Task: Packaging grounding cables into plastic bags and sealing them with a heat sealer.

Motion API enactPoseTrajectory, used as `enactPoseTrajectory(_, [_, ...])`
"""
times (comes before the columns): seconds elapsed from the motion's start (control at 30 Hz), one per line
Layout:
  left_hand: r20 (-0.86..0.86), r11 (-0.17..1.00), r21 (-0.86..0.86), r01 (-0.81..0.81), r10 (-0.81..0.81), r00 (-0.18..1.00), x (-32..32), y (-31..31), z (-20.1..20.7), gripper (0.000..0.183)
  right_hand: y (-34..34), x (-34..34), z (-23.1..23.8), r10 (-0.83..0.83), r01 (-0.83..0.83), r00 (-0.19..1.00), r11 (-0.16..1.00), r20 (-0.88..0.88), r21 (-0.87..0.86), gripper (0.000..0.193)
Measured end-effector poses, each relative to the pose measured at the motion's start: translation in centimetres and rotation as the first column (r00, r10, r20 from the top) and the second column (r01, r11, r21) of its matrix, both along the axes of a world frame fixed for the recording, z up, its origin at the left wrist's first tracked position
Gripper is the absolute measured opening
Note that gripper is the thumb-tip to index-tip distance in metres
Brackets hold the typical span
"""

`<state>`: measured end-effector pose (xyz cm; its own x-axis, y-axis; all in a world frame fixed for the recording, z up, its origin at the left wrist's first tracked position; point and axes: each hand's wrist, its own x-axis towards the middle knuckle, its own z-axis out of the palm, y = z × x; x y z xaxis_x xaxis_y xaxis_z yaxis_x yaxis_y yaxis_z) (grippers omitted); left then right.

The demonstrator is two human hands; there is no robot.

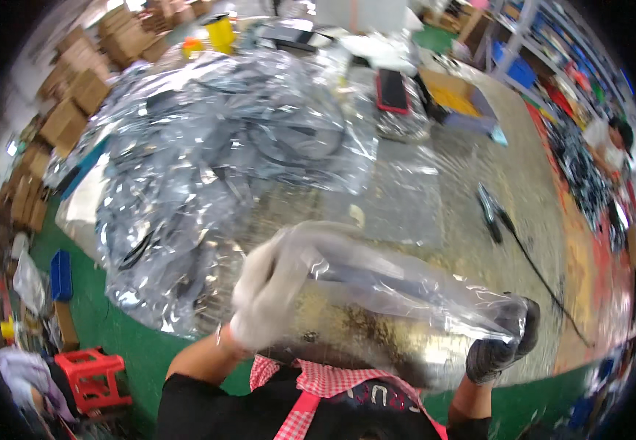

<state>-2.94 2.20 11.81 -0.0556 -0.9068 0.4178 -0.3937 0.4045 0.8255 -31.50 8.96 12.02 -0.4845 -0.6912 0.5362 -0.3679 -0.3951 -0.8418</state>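
Currently, you are handling a clear bag (413,287) above the near edge of the table (519,165), and it is lying slantwise between your hands at about four o'clock from the centre of the view. Your right hand (507,336), in a dark glove, is gripping the bag's lower right end, with the fingers closing over the film. Your left hand (270,282), in a pale glove, is sitting at seven o'clock, touching the other end; it is blurring too much to tell whether it is pinching the film or only steadying it. You are apparently in the middle of arranging the bag, with something greyish perhaps showing through it, though glare is hiding what that is. As a judgement, the next move is calling for a sure hold at both ends, since thin film like this is likely to be sagging or slipping. A heap of bags (208,139) is spreading at ten o'clock, a flat bag (406,220) is resting at two, and a tool (489,213) is lying at three with its cord (541,273) trailing toward four. Farther out, a bin (483,117) is standing between one and two.
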Motion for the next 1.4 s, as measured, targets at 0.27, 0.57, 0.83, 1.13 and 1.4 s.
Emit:
enactPoseTrajectory(0.27, [0.149,0.734,-0.666,-0.135,0.308,0.939,8.9,-11.2,16.3,0.028,-3.0,-5.7,-2.3,-0.017,0.026,0.838,1.000,-0.545,0.008,0.045])
enactPoseTrajectory(0.57, [0.873,0.874,-0.318,-0.367,0.421,0.247,23.2,-25.0,8.9,0.033,-8.0,-36.9,-24.3,0.329,0.849,-0.114,0.522,-0.938,0.080,0.051])
enactPoseTrajectory(0.83, [0.890,0.947,-0.139,-0.289,0.248,0.384,13.1,-15.1,4.5,0.035,-8.3,-24.8,-14.2,0.018,0.919,0.364,0.153,-0.931,0.363,0.059])
enactPoseTrajectory(1.13, [0.886,0.786,-0.126,0.606,-0.186,0.425,2.4,-10.1,2.9,0.028,-5.3,-31.6,-21.5,-0.062,0.265,0.841,0.914,-0.537,0.308,0.014])
enactPoseTrajectory(1.4, [0.237,0.617,0.536,0.576,-0.765,0.599,-7.3,-3.3,6.6,0.062,-3.4,-1.4,1.6,0.235,-0.192,0.349,0.965,-0.907,0.177,0.021])
